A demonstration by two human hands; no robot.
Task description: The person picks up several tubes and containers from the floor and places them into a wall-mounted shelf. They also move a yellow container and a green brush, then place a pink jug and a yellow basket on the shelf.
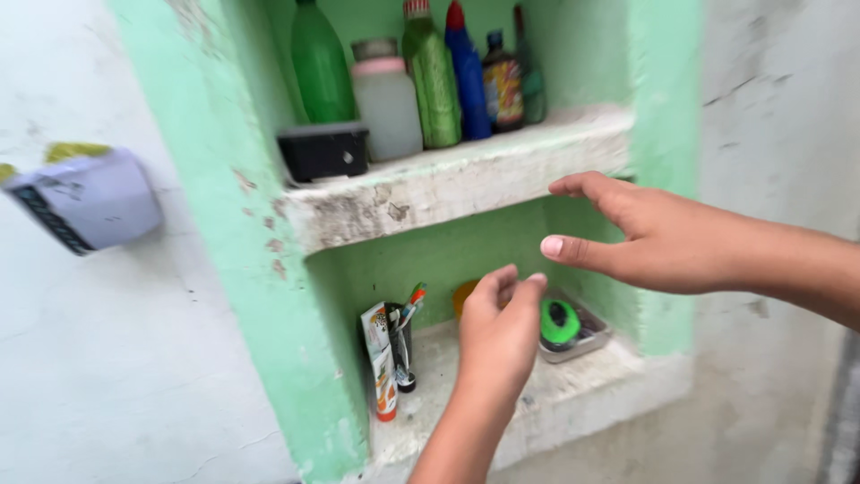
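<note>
A home washing corner, by the look of it: a green-painted wall niche (224,170) with a chipped upper shelf (448,184) carrying plastic bottles (430,76), and at the lower shelf's left edge a toothpaste tube (380,363) beside a toothbrush cup (400,345).

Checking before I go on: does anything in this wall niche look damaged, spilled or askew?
Nothing is spilled. The upper shelf edge is chipped and grimy, with green paint flaking off the niche frame. The toothpaste tube leans against the cup. Both hands, left and right, hold nothing.
</note>
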